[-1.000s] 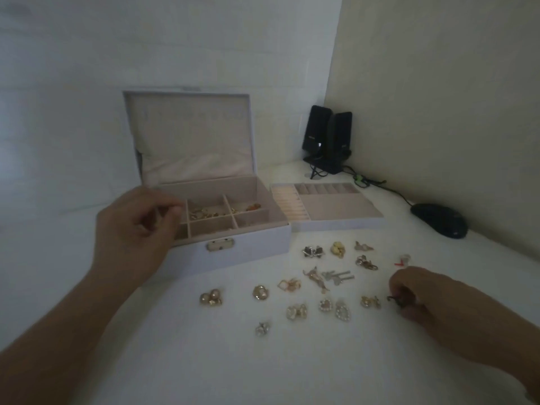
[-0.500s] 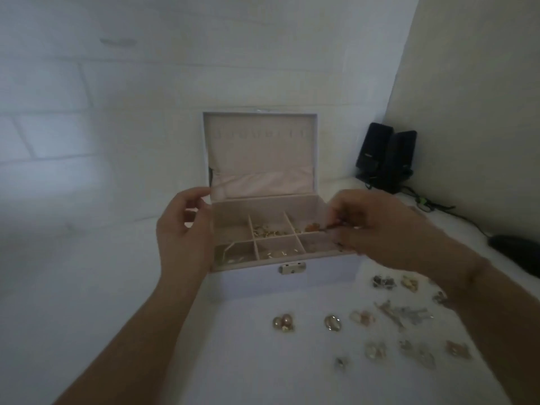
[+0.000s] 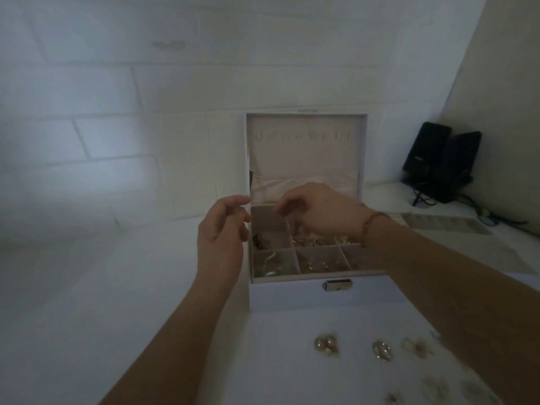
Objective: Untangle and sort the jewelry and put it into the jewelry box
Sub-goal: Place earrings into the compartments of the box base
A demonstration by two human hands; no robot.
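Head view, dim and soft. Jewelry box [image 3: 292,296] as landmark: lid up, six compartments showing, gold clasp at its front. Right hand [image 3: 318,210] over the box's back compartments, fingers bunched downward; looks like a pinch on a small piece but blurred, cannot tell what, if anything, sits in it. Bracelet on that wrist. Left hand [image 3: 222,232] just beside the box's left wall, fingers loosely curled, holding nothing visible, not clearly touching the wall.

Step in hand, as a judgement: dropping one piece into a back compartment. Sorted jewelry [image 3: 318,266] already in several compartments, glints only, types unreadable. Loose earrings [image 3: 325,344] on the white table [image 3: 87,287] in front of the box, well apart from both hands, so sorting only partly done. Next move likely calls for letting go over the right cell, then reaching back in front of the box for another piece; fine pinch needed, pieces small.

Hidden or unclear: right fingertips smeared by motion; box's right-hand cells covered by the right forearm; removable tray [image 3: 444,225] right of the box mostly hidden; earrings at bottom right blurred and cut by the frame. Black speakers [image 3: 441,162] behind and right of the box.
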